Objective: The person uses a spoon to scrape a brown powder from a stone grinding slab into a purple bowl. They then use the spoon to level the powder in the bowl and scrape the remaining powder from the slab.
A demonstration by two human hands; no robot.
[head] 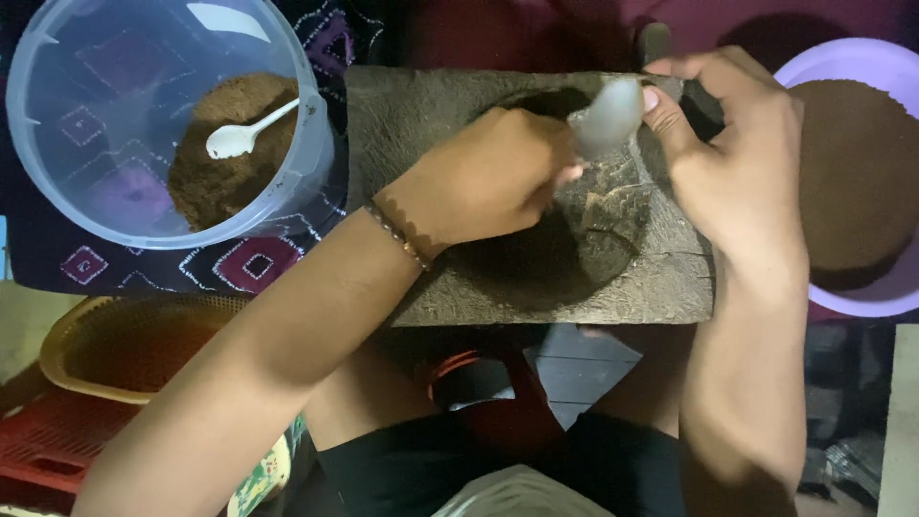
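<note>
Left hand (498, 177) clenched over hollow of stone grinding slab (450, 287), frame centre. Right hand (737, 153) pinched blurred pale spoon (605, 117) at slab's upper edge. Clear tub (57, 182) of brown powder sat upper left.

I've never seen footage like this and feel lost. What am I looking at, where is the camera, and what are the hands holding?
One camera sits on a person's head and looks down at their own two bare hands. Both work over a dark stone slab. The left hand is closed by a blurred pale thing, maybe a spoon; the right hand touches it too. At left, a clear tub holds brown powder and a white spoon. At right is a lilac bowl of brown powder. A yellow basket lies lower left.
</note>
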